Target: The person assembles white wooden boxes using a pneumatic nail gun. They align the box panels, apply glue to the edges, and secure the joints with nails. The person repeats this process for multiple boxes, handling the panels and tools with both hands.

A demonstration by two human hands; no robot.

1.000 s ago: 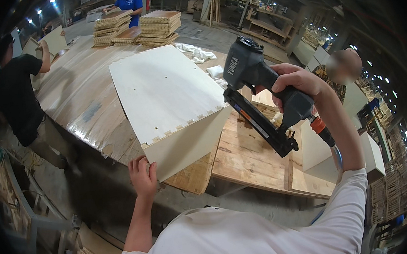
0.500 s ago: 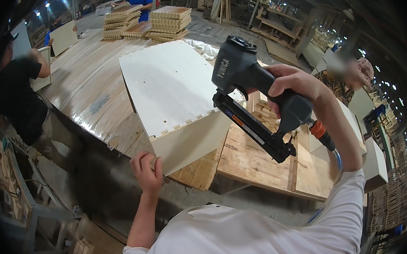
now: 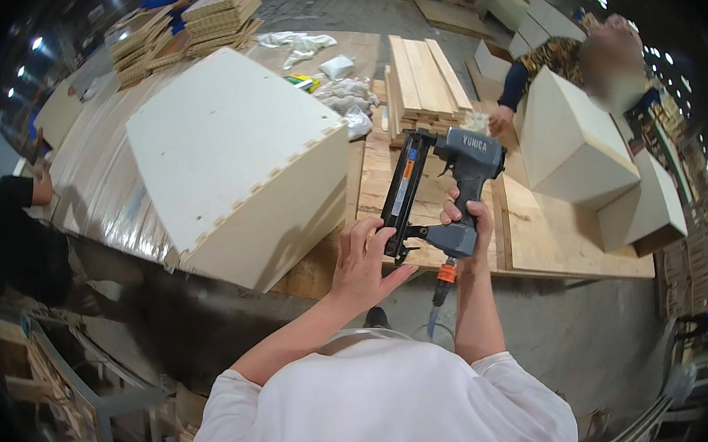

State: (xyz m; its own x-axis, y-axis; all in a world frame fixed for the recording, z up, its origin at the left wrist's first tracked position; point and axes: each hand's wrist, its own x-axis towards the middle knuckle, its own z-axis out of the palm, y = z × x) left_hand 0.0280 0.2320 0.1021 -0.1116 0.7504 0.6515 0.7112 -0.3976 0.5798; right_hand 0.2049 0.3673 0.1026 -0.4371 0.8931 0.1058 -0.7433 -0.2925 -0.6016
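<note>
The right hand (image 3: 469, 222) is clenched around the handle of the grey pneumatic nail gun (image 3: 443, 189), holding it above the wooden workbench (image 3: 555, 242). The left hand (image 3: 363, 266) has loosely curled fingers touching the gun's long black magazine (image 3: 399, 197) near its base, seemingly without a full grasp. With air connected at the orange hose fitting (image 3: 446, 273), a trigger slip could fire a nail towards those fingers or the pale finger-jointed plywood box (image 3: 241, 163) just beside

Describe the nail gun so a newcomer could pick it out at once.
Start at the long wooden workbench and find the big pale box with notched edges. Just right of it, the right hand grips the nail gun while the left hand touches its magazine. It is the only grey and black tool there, with an orange hose fitting beneath.
</note>
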